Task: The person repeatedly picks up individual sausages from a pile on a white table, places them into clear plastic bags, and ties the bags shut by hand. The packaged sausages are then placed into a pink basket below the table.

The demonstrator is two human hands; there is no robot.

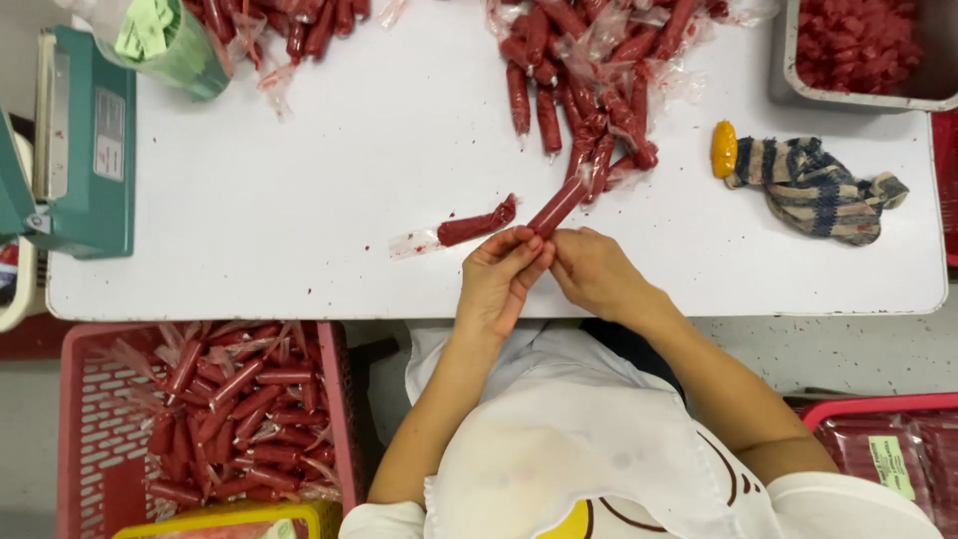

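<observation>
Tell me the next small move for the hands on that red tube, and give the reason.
Probably lay the red tube down beside the filled tube lying on the white table. Both the left hand and the right hand pinch its near end, and the tube already looks packed like the finished one.

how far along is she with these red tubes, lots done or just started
Done: the pink basket at the left holds many filled red tubes. In hand: the left hand and right hand pinch one red tube at its end; another tube lies beside it. Left: a loose pile of tubes on the white table and a metal tray of red filling.
</observation>
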